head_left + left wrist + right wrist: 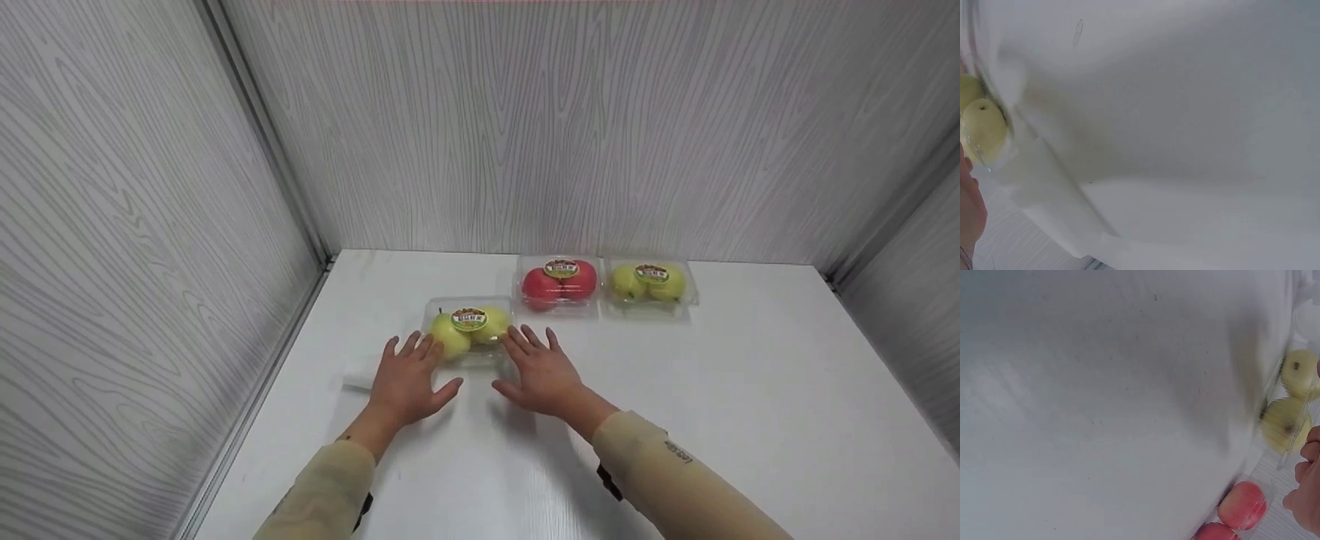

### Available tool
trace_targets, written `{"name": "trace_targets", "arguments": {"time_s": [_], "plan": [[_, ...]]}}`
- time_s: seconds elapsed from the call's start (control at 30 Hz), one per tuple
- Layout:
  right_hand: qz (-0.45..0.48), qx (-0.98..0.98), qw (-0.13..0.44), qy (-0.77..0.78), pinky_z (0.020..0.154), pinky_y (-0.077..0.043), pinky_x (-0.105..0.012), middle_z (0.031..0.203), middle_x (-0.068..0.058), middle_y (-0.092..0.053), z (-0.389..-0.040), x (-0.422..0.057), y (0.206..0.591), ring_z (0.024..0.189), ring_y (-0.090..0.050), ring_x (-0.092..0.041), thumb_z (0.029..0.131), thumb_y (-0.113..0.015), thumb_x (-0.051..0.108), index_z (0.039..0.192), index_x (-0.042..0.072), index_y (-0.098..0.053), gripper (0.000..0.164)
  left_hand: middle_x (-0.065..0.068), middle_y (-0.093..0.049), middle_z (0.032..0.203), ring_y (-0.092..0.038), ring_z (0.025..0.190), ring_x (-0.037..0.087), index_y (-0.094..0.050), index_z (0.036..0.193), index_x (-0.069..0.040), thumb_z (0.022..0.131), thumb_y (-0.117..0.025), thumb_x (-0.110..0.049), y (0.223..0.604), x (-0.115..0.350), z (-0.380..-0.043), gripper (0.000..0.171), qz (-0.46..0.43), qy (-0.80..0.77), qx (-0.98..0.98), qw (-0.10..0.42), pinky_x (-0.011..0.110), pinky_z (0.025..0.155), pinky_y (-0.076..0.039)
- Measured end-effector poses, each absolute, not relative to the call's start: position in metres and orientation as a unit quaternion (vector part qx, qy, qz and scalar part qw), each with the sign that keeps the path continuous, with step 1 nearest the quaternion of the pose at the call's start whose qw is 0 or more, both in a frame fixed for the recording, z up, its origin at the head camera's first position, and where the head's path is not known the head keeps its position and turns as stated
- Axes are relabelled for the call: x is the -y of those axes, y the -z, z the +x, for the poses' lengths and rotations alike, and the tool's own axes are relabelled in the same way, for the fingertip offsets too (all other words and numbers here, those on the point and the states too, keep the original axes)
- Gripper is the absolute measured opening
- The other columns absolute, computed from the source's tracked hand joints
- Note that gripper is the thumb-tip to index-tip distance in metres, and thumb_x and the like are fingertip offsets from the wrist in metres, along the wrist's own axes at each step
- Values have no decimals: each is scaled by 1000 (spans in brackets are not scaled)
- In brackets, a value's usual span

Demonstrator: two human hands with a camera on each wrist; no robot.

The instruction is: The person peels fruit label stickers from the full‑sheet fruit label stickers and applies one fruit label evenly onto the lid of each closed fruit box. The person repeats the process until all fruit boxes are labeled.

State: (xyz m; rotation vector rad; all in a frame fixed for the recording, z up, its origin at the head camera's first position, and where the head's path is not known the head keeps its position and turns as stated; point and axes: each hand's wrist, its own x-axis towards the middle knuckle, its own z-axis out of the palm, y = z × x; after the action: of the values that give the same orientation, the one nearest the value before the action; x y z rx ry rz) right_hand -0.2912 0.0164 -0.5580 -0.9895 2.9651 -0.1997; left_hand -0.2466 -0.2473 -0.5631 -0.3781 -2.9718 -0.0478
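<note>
A clear plastic box of two yellow-green pears (491,326), with an oval label on its lid, lies on the white table between both hands. My left hand (409,382) has its fingers spread, the fingertips at the box's near left corner. On the other side, my right hand (544,375) reaches its straight fingers to the near right corner. Both thumbs point inward, apart from each other. In the left wrist view a pear (983,132) shows beside the left hand (970,211). The right wrist view has the right hand (1309,486) at the box's edge.
Behind and to the right stands a clear box of red apples (541,289), with another box of yellow-green pears (628,281) beside it. A flat white piece (360,377) lies left of the left hand. Wood-grain panels (465,127) wall the table's back and sides.
</note>
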Motion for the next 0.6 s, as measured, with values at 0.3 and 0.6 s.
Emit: {"name": "trace_targets", "arguments": {"time_s": [0.3,0.6], "plan": [[-308,-950,8,56,127,-17,-61,172,-10,-32,-308,-6,557,159,-27,-31,102,-57,61,165,8,-36,86,15,-53,158,-43,150,37,-56,152,-8,100,-50,-70,561,253,-266,82,-117,21,991,59,63,122,-27],[-295,-953,20,71,127,-15,-61,173,-10,-29,-324,4,559,161,-23,-32,102,-55,63,166,10,-34,86,17,-53,158,-43,150,38,-56,152,-6,100,-52,-68,559,262,-283,81,-118,36,991,55,61,122,-27]]}}
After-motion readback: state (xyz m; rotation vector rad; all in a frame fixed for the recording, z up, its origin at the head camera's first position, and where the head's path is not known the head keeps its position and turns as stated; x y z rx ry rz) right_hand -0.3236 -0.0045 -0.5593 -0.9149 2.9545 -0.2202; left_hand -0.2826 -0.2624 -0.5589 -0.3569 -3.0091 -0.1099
